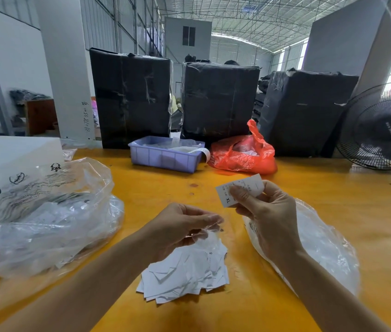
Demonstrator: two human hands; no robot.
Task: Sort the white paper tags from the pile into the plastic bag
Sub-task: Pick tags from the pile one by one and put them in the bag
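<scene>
R hand [259, 207] pinches an XL tag [240, 190] above the table [156, 188], L hand [185, 226] pinches clear film over the pile [185, 274]; tags look light, thin, bendy, so grip by edge w/ fingertips.

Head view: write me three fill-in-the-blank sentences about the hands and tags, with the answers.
1. The tag pinched by the right hand is marked ____.
2. The pile of white tags lies below the ____ hand.
3. The bin behind the pile stands beside a ____ plastic bag.

Answers: XL; left; red
</scene>
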